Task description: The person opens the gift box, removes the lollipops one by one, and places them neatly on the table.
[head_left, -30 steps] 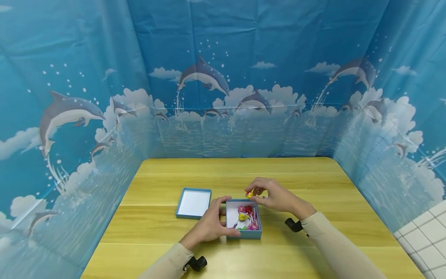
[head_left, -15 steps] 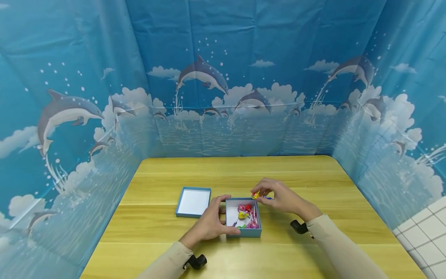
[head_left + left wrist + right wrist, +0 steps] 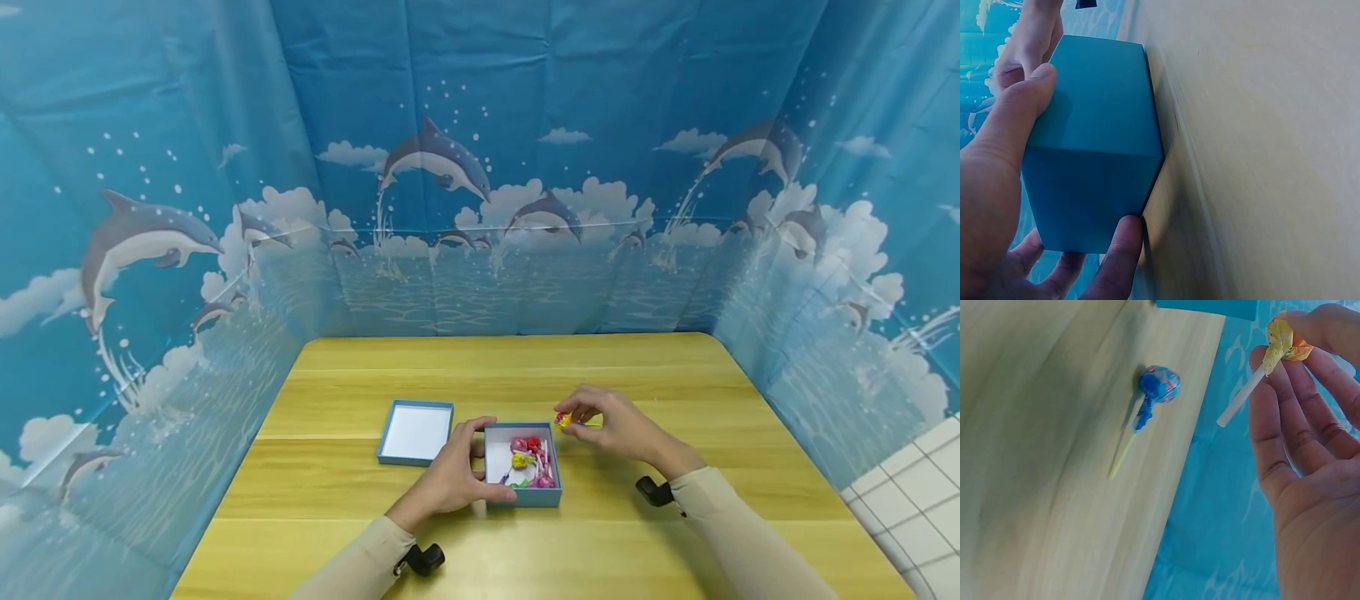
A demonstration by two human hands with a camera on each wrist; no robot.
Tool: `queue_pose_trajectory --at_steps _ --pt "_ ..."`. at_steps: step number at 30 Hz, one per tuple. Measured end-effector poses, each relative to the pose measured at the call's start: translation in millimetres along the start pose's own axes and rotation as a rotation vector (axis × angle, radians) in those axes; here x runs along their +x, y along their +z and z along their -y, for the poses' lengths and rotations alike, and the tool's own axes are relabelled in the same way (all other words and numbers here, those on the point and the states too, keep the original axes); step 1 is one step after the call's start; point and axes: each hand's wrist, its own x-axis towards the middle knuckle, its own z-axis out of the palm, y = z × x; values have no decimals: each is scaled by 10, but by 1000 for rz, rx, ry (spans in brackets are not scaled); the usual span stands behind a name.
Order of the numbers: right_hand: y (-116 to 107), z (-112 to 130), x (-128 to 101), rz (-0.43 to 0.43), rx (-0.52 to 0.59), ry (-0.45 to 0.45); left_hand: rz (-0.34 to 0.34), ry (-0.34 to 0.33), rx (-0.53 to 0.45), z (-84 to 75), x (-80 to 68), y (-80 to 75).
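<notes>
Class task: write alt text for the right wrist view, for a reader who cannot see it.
A right hand pinches a lollipop in a yellow and orange wrapper by its head, the white stick pointing down and left. On the wooden table beside it lies a second lollipop in a blue wrapper. A corner of a blue box shows at the top edge.

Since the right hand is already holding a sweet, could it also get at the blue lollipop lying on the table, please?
Probably yes: the blue lollipop lies bare on the table beside the right hand, unobstructed. But its fingertips already pinch the yellow lollipop.
</notes>
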Motion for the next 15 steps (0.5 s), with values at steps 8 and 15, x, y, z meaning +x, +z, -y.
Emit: queue_pose_trajectory --at_steps 8,15 --pt "4 -104 -94 2 20 16 6 7 0 14 1 6" --pt "28 -205 -148 31 39 51 4 5 36 18 -2 -1"
